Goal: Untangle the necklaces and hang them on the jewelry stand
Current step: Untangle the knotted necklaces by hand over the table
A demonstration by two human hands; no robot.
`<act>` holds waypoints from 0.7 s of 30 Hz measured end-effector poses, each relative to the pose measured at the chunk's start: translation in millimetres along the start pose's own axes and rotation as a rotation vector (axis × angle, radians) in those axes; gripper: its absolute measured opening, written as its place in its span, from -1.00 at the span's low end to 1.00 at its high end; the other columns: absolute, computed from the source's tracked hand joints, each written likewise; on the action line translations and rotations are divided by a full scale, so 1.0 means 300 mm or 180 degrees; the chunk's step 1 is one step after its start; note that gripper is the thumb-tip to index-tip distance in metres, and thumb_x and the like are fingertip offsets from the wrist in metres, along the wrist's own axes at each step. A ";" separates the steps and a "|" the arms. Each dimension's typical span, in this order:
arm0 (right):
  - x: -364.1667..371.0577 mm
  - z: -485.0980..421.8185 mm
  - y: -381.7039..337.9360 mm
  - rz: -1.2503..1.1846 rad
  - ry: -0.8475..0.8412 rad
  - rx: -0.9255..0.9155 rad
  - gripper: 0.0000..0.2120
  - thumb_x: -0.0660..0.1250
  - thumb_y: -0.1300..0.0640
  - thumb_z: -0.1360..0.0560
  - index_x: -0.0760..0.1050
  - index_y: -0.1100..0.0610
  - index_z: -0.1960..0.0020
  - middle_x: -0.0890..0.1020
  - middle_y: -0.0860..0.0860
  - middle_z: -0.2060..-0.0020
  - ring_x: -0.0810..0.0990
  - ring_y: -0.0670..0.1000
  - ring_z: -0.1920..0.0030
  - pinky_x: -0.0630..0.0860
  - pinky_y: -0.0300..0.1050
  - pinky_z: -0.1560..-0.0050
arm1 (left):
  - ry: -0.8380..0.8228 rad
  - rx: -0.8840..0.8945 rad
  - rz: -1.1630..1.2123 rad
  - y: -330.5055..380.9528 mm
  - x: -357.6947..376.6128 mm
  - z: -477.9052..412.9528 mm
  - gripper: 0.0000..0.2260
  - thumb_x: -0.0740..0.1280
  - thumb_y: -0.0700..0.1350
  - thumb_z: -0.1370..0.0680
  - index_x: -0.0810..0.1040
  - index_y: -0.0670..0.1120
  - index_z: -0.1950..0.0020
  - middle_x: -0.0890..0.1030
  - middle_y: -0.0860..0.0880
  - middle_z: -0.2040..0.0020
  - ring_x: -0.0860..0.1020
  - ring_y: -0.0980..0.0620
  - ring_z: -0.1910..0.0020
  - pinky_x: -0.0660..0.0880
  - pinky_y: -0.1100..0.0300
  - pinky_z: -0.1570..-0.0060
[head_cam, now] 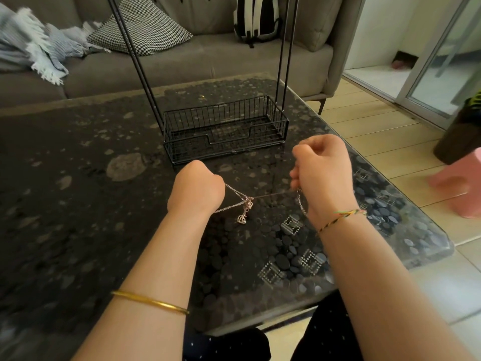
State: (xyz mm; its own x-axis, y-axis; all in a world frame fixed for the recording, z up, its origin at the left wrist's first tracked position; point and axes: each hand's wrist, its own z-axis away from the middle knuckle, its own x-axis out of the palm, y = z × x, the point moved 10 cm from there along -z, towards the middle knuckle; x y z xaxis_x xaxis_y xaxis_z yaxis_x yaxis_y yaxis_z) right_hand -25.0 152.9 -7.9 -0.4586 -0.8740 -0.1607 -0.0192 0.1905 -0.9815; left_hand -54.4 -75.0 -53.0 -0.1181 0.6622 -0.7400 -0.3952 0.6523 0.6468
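Thin silver necklaces (247, 201) hang knotted together between my two hands, just above the dark table. A small heart pendant (241, 219) dangles from the knot. My left hand (197, 187) is closed on chain strands on the left side of the knot. My right hand (322, 170) is closed on a taut strand and a thicker chain that hangs by my wrist. The black wire jewelry stand (226, 128) sits just beyond my hands, with a basket base and tall uprights; its top is out of frame.
The glass-topped table (78, 178) with a pebble pattern ends close on the right at a bevelled edge. A grey sofa (182, 66) with a cushion, blanket and backpack lies behind. A pink stool (460, 186) stands on the floor to the right.
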 end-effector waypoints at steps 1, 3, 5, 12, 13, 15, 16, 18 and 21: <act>0.003 -0.003 0.008 0.0074 -0.0054 0.0018 -0.90 0.18 0.24 -0.48 0.38 0.06 0.16 0.52 0.03 0.24 0.54 0.09 0.22 0.55 0.03 0.18 | -0.0020 -0.0048 -0.0005 -0.002 -0.001 0.004 -0.89 0.23 -0.18 -0.57 0.53 -0.14 -0.03 0.56 -0.10 0.10 0.56 -0.06 0.17 0.51 0.08 0.20; 0.037 -0.007 0.032 0.0462 -0.0372 0.0064 -0.90 0.18 0.23 -0.50 0.39 0.05 0.12 0.58 0.08 0.14 0.59 0.13 0.11 0.57 0.03 0.10 | -0.0069 -0.0008 -0.0043 0.003 0.004 0.003 -0.85 0.22 -0.22 -0.56 0.53 -0.20 -0.06 0.59 -0.16 0.03 0.59 -0.12 0.08 0.54 0.03 0.14; 0.077 -0.002 0.061 0.0921 -0.0704 0.0118 -0.92 0.19 0.22 -0.50 0.42 0.12 0.03 0.60 0.15 0.07 0.60 0.16 0.07 0.57 0.04 0.04 | -0.0031 0.0066 -0.0157 0.012 -0.003 0.007 -0.82 0.22 -0.24 -0.56 0.53 -0.23 -0.10 0.57 -0.21 -0.04 0.58 -0.14 0.05 0.55 0.02 0.09; 0.125 0.019 0.087 0.1587 -0.1057 0.0149 -0.84 0.19 0.28 -0.52 0.31 0.25 -0.09 0.54 0.22 0.07 0.57 0.20 0.06 0.57 0.12 0.04 | -0.0239 0.0321 -0.0770 0.030 0.013 0.040 -0.68 0.32 -0.22 -0.54 0.46 -0.08 -0.29 0.42 -0.12 -0.26 0.50 -0.10 -0.13 0.48 0.07 -0.03; 0.121 0.021 0.079 0.1653 -0.1047 0.0095 -0.83 0.18 0.28 -0.52 0.30 0.25 -0.10 0.53 0.20 0.09 0.56 0.18 0.09 0.56 0.10 0.05 | -0.0292 0.0300 -0.0928 0.028 0.016 0.047 -0.66 0.32 -0.23 -0.53 0.45 -0.07 -0.30 0.41 -0.11 -0.28 0.47 -0.11 -0.17 0.47 0.02 -0.11; 0.112 0.023 0.067 0.1778 -0.1045 0.0036 -0.83 0.17 0.29 -0.52 0.30 0.25 -0.11 0.48 0.15 0.12 0.54 0.17 0.12 0.53 0.04 0.09 | -0.0365 0.0260 -0.1383 0.025 0.018 0.061 -0.62 0.33 -0.22 -0.52 0.43 -0.04 -0.32 0.38 -0.11 -0.30 0.38 -0.14 -0.28 0.40 -0.08 -0.23; 0.110 0.024 0.070 0.1809 -0.1056 0.0053 -0.82 0.17 0.29 -0.52 0.30 0.25 -0.12 0.45 0.13 0.12 0.54 0.19 0.11 0.54 0.05 0.08 | -0.0394 0.0289 -0.1625 0.029 0.018 0.071 -0.62 0.33 -0.20 -0.52 0.43 -0.01 -0.33 0.37 -0.10 -0.31 0.32 -0.16 -0.31 0.37 -0.09 -0.24; 0.115 0.023 0.082 0.1846 -0.1100 0.0119 -0.82 0.17 0.29 -0.53 0.31 0.26 -0.13 0.46 0.14 0.09 0.56 0.23 0.04 0.55 0.12 0.00 | -0.0457 0.0636 -0.1762 0.060 0.036 0.088 -0.66 0.34 -0.14 -0.53 0.45 0.05 -0.30 0.39 -0.07 -0.31 0.27 -0.15 -0.33 0.34 -0.07 -0.21; 0.131 0.016 0.102 0.1746 -0.1108 0.0232 -0.81 0.18 0.29 -0.52 0.33 0.23 -0.12 0.54 0.20 0.00 0.57 0.22 0.00 0.55 0.17 -0.02 | -0.0922 0.1226 -0.1374 0.107 0.113 0.129 -0.71 0.38 -0.13 -0.51 0.51 0.11 -0.20 0.44 -0.02 -0.25 0.34 -0.07 -0.29 0.41 0.04 -0.17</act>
State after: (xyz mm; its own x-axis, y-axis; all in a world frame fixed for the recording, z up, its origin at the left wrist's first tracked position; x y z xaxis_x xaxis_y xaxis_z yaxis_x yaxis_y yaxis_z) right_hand -39.2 122.1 -44.9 -0.0699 -0.7545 -0.6526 0.2016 0.6300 -0.7500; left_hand -35.9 -17.5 -50.1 0.2502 0.3483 -0.9034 0.0094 0.9321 0.3620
